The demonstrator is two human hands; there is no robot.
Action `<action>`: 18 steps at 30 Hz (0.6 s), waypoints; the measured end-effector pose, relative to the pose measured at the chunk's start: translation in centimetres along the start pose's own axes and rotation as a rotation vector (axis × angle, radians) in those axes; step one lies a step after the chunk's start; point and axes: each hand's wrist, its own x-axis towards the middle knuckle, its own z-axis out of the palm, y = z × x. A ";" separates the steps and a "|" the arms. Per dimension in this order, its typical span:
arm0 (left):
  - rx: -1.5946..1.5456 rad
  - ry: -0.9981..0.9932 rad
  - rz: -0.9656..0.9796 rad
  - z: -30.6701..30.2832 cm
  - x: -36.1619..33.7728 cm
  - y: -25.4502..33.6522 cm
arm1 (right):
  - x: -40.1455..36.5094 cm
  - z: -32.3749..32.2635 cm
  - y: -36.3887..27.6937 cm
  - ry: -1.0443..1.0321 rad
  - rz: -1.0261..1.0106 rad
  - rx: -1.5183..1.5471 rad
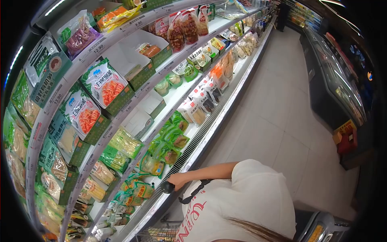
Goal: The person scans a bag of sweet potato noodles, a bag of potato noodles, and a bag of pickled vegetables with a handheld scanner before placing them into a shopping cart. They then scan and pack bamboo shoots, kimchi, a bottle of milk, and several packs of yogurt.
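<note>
My right hand (177, 181) reaches out from the white sleeve, beside the front edge of the refrigerated shelf. Its fingers are closed round a black rounded object (167, 187), which looks like a handle end; most of it is hidden. A black strap (194, 192) lies between my forearm and the shirt. My left hand does not show. Nearest to the right hand on the shelf are green-and-clear food packets (151, 164) and the black slotted grille (183, 159). Part of a wire cart or basket (155, 233) shows below, partly hidden by my body.
Shelves of packaged food (105, 84) with price strips fill the left. A tiled aisle floor (266, 117) runs away to the upper right, bordered by a glass-topped freezer (338, 80). A red box (346, 141) sits at its end. A person in dark clothes (283, 16) stands far off.
</note>
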 end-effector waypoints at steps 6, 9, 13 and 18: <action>-0.017 -0.023 -0.047 2.4 -4.1 2.2 | -5.5 -4.1 4.4 -0.020 0.053 -0.017; -0.008 -0.025 -0.107 2.7 -6.4 2.2 | -8.8 -5.6 7.0 -0.033 0.058 0.027; 0.002 -0.024 -0.209 1.7 -9.6 0.2 | -12.1 -5.8 10.4 -0.135 0.128 -0.055; 0.013 -0.104 -0.392 -0.5 -13.3 -2.0 | -15.2 -7.7 9.9 -0.188 0.131 -0.037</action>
